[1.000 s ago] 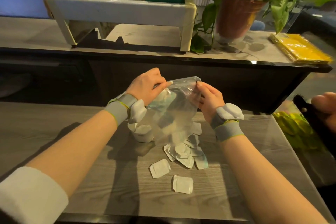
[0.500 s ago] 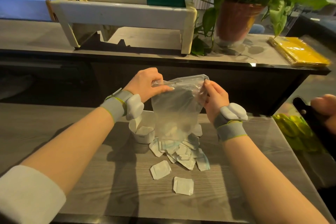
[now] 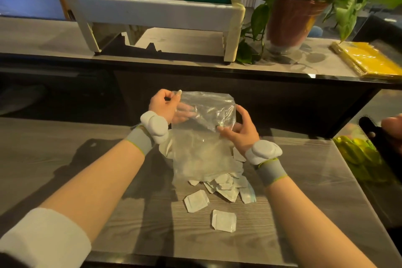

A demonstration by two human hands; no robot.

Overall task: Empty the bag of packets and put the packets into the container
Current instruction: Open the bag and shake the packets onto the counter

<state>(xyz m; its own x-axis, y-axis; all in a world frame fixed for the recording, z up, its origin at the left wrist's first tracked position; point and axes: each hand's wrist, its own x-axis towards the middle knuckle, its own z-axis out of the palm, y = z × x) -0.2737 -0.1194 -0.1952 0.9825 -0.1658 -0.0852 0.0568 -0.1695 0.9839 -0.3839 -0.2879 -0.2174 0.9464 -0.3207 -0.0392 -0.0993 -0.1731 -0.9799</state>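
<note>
Both my grips clamped on bag [image 3: 204, 148]: left grip [image 3: 165, 106] top corner, right grip [image 3: 239, 130] side. Hard shake could scatter packets [image 3: 226, 185] off tabletop [image 3: 130, 213]; some may cling inside.

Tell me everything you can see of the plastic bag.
The plastic bag is clear, thin, crinkled film with bright glints. It hangs upright over the grey wood-grain table. The left hand pinches its top left corner; the right hand grips its right edge, lower down. Its lower end hangs over the pile of white packets; contact there cannot be told. It looks nearly empty.
</note>
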